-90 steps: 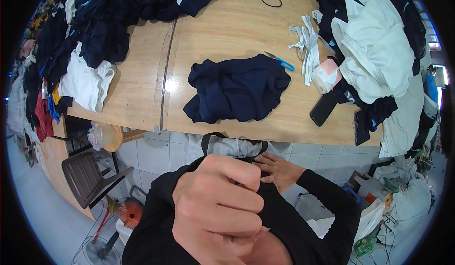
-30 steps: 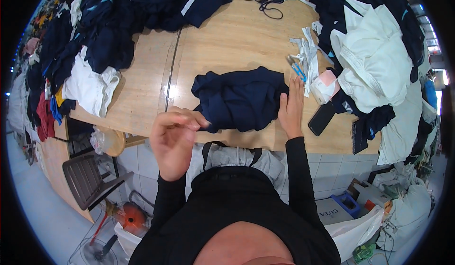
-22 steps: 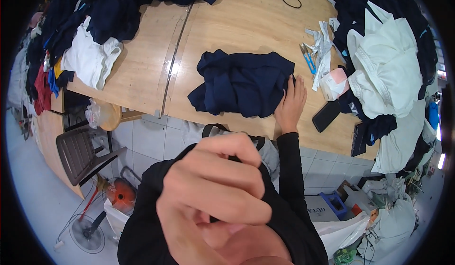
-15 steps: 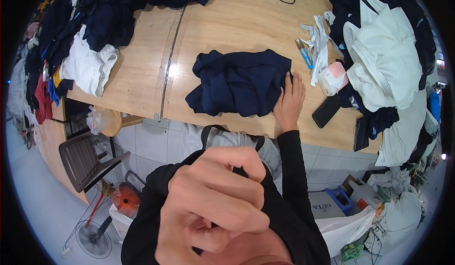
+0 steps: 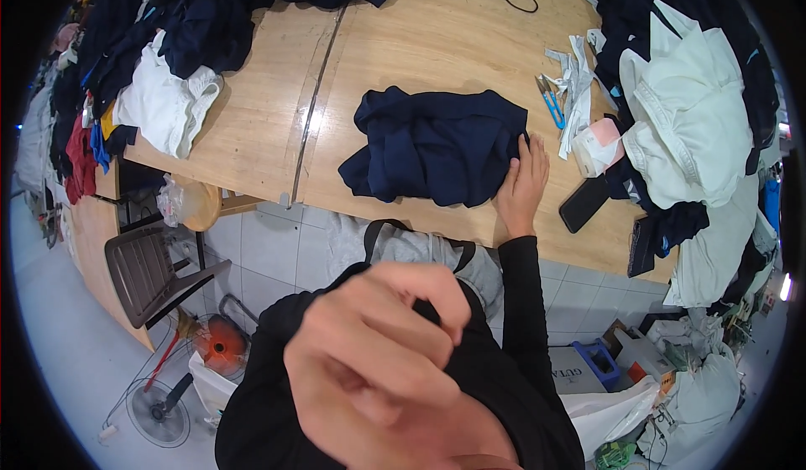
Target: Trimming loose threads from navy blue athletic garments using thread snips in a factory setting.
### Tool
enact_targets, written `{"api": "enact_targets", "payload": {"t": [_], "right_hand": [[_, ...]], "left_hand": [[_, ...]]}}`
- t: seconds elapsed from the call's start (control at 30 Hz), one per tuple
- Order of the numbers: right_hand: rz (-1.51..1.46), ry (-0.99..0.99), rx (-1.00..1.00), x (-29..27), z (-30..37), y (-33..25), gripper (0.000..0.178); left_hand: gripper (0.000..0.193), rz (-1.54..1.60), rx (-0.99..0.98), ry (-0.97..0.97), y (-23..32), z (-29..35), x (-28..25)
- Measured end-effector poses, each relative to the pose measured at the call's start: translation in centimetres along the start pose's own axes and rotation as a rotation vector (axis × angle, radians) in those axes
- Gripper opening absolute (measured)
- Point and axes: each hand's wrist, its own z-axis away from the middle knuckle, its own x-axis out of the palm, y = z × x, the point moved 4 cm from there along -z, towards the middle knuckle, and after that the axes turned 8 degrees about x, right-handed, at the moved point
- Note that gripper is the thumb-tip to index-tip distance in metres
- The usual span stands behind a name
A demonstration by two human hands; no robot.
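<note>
At the far left we had a dark brown plastic chair [image 5: 138,273] standing below the edge of our pale wood-grain table [image 5: 260,117], with a crumpled white cloth garment [image 5: 168,105] lying on the tabletop and a heaped pile of dark navy fabric [image 5: 206,29] just beyond it. Further right, our left hand [image 5: 374,344] was raised in front of our chest, close to the camera and well apart from the tabletop; its fingers were curled inward, and we could not tell whether they were pinching anything. Past it, the loosely folded navy-blue cloth bundle [image 5: 441,147] lay on the table near our edge, right of the seam in the top. Our right hand [image 5: 525,184] rested at the bundle's right side, palm down, fingers extended and lying close together, the thumb side touching the cloth. Just beyond that hand were the blue-handled metal thread snips [image 5: 554,110], near a tangle of narrow white fabric strips [image 5: 576,92]. Then came a black rectangular smartphone [image 5: 584,204], a small pink-and-white block [image 5: 599,147] near it, and, rightmost, a large rumpled heap of white cloth [image 5: 688,121].
</note>
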Motion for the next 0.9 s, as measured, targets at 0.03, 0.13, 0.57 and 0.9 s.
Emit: {"api": "enact_targets", "payload": {"t": [0.03, 0.13, 0.57, 0.9], "right_hand": [[0.000, 0.000, -0.001, -0.1, 0.2, 0.1, 0.046], [-0.183, 0.011, 0.062, -0.9, 0.7, 0.0, 0.043], [-0.121, 0.071, 0.059, -0.9, 1.2, -0.2, 0.044], [-0.060, 0.069, 0.033, -0.8, 1.1, -0.2, 0.044]], "left_hand": [[0.038, -0.122, -0.078, -0.004, 0.0, 0.3, -1.0], [0.024, -0.640, -0.379, -0.199, -1.6, 2.1, -7.2], [0.014, -1.715, -0.490, -0.123, -10.7, 13.5, -20.3], [0.008, -1.215, -0.696, 0.088, -8.7, 13.5, -22.0]]}}
